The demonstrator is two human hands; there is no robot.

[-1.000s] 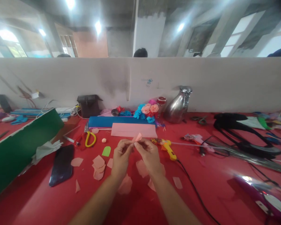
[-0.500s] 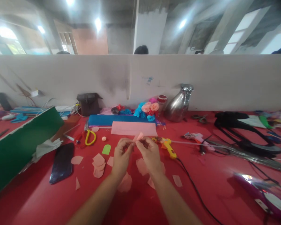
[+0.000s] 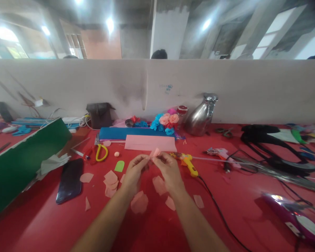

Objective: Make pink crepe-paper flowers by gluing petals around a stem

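Note:
Between the fingertips of my left hand (image 3: 135, 171) and my right hand (image 3: 168, 169) is a small pink paper petal (image 3: 154, 153). Both hands are closed in a pinch on it, raised above the red table. Loose pink petals lie around them: a stack (image 3: 110, 182) to the left, a rounded piece (image 3: 139, 202) between the forearms, and another piece (image 3: 159, 185) partly behind my right hand. A green petal-shaped template (image 3: 119, 166) and a small pink ball (image 3: 117, 154) lie left of my left hand. Behind the hands is a folded pink paper sheet (image 3: 150, 143).
A yellow glue gun (image 3: 191, 166) lies right of my hands, its cord running toward me. Scissors with a yellow handle (image 3: 102, 153) and a dark phone (image 3: 69, 181) are on the left. Paper flowers (image 3: 165, 120) and a steel jug (image 3: 202, 115) stand at the back.
My left hand has shifted slightly left and its wrist has turned outward, showing more of the petals below. Both hands still pinch the pink petal.

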